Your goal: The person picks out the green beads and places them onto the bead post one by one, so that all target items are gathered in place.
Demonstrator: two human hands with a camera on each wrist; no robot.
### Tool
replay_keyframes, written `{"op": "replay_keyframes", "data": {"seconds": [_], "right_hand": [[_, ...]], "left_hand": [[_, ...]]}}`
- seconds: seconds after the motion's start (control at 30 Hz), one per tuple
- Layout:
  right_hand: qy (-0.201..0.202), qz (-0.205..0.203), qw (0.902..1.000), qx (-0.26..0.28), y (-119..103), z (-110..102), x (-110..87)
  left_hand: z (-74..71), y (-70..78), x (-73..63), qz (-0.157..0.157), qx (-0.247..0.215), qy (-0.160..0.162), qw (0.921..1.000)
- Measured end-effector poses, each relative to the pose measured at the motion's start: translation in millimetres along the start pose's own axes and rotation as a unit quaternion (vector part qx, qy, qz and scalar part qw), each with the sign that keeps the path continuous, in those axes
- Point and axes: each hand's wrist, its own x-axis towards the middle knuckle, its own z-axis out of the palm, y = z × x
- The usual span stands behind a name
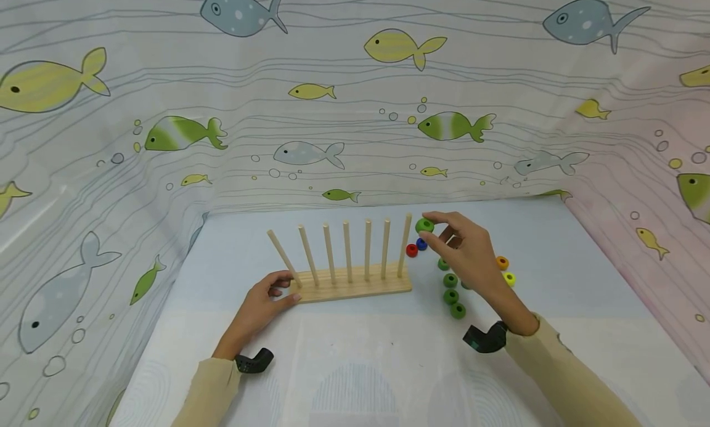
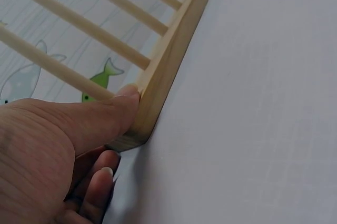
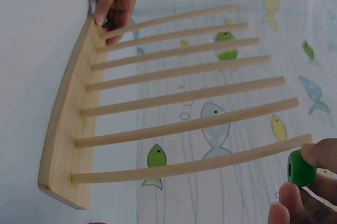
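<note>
A wooden peg rack (image 1: 355, 286) with several upright dowels stands on the table. My left hand (image 1: 263, 305) grips its left end, the thumb (image 2: 113, 111) on the base beside the end dowel. My right hand (image 1: 463, 248) pinches a green bead (image 1: 424, 225) between thumb and fingers. The bead is level with the top of the rightmost dowel (image 1: 405, 245) and just to its right. In the right wrist view the green bead (image 3: 301, 169) shows its hole, turned towards the dowel tip. All the dowels are bare.
Several green beads (image 1: 451, 297) lie right of the rack, partly under my right hand. A red bead (image 1: 412, 250) and a blue bead (image 1: 421, 244) sit by the rack's right end. Beyond my right hand are an orange bead (image 1: 501, 263) and a yellow bead (image 1: 508, 279).
</note>
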Motion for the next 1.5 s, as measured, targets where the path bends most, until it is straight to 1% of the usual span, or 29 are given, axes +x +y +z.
{"op": "replay_keyframes", "data": {"seconds": [0.23, 0.57, 0.77, 1.03, 1.3, 1.5], "right_hand": [[0.017, -0.013, 0.9998, 0.000, -5, -1, 6.0], [0.020, -0.021, 0.9996, 0.003, -10, -2, 12.6], [0.017, -0.018, 0.9997, 0.006, -12, -2, 13.3], [0.025, -0.021, 0.9994, 0.013, -12, -2, 15.3], [0.028, -0.011, 0.9993, 0.021, -18, 1, 19.5], [0.023, -0.024, 0.9993, 0.015, -21, 3, 21.8]], "left_hand": [[-0.3, 0.7, 0.2, -0.003, 0.000, 0.004, 1.0000], [-1.2, 0.6, 0.9, -0.004, -0.002, 0.002, 1.0000], [-0.6, 0.6, 2.2, 0.002, 0.001, 0.000, 1.0000], [-0.8, 1.9, 2.4, -0.001, 0.003, -0.001, 1.0000], [-2.2, 3.2, 2.2, -0.004, 0.007, 0.000, 1.0000], [-2.8, 3.5, 1.5, -0.006, 0.003, -0.001, 1.0000]]}}
